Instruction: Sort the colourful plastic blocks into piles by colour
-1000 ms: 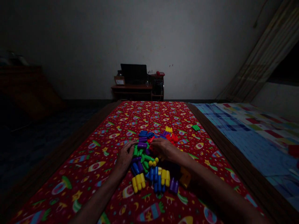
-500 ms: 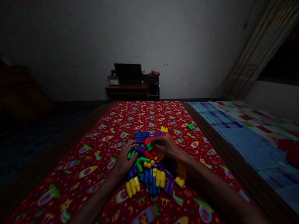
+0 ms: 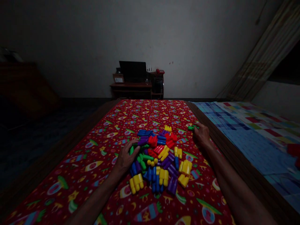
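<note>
At the left edge of a heap of plastic building blocks, my left hand [image 3: 126,155] rests with thumb and fingers apart. Green blocks [image 3: 132,150] lie in the gap between them, and a purple block [image 3: 142,141] is by the fingertips. My right hand [image 3: 202,135] is out to the right of the heap, its fingers closed on a green block [image 3: 191,127]; part of that block is hidden behind the fingers. Yellow blocks [image 3: 186,167], blue blocks [image 3: 153,175] and red blocks [image 3: 152,141] are among the loose pieces in the heap.
A red patterned cloth [image 3: 93,184] lies under the blocks. To its right is blue checked bedding [image 3: 229,137]. A desk [image 3: 131,85] with a dark monitor [image 3: 132,71] stands against the far wall, and a curtain [image 3: 253,59] hangs at the right.
My right hand has moved from the heap out to the right and closed on the separate green block. My left hand stays at the heap's left side. The view has shifted slightly.
</note>
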`<act>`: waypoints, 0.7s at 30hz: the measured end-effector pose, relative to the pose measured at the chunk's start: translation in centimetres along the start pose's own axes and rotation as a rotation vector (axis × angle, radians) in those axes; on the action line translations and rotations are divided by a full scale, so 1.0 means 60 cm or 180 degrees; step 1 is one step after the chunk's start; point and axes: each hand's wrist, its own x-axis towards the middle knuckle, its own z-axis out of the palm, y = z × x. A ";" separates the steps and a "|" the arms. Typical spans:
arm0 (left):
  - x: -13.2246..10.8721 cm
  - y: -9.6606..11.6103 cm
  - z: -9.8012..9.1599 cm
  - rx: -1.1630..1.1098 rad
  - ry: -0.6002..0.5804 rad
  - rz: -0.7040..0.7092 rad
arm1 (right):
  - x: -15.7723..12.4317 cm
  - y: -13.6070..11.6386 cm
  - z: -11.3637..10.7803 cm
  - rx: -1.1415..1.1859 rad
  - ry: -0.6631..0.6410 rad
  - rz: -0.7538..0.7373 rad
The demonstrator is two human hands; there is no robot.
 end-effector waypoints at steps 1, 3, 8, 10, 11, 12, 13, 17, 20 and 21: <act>0.000 0.001 0.000 -0.0005 0.0003 0.0002 | -0.001 -0.014 -0.001 0.0124 0.0040 -0.0112; -0.001 0.001 0.001 -0.0027 0.0010 0.0020 | -0.012 -0.061 0.000 0.0541 -0.0078 -0.0437; 0.001 0.003 0.001 -0.0008 0.0028 0.0147 | -0.102 -0.207 0.012 0.1430 -0.1339 -0.1629; 0.002 0.005 0.000 0.0031 -0.0002 0.0188 | -0.146 -0.247 0.015 0.1574 -0.2029 -0.2459; 0.002 0.006 -0.001 0.0043 -0.0030 0.0201 | -0.164 -0.259 0.016 0.1519 -0.2261 -0.2826; 0.001 0.007 -0.002 0.0050 -0.0052 0.0207 | -0.177 -0.266 0.017 0.1381 -0.2377 -0.3076; 0.001 0.007 -0.003 0.0051 -0.0072 0.0202 | -0.186 -0.269 0.018 0.1205 -0.2410 -0.3221; 0.000 0.008 -0.006 0.0034 -0.0114 0.0118 | -0.186 -0.252 0.027 0.0729 -0.2226 -0.3179; -0.002 0.010 -0.007 0.0001 -0.0141 0.0054 | -0.172 -0.234 0.039 0.0904 -0.2006 -0.2842; -0.003 0.012 -0.008 -0.0016 -0.0139 0.0042 | -0.167 -0.231 0.042 0.1081 -0.1941 -0.2611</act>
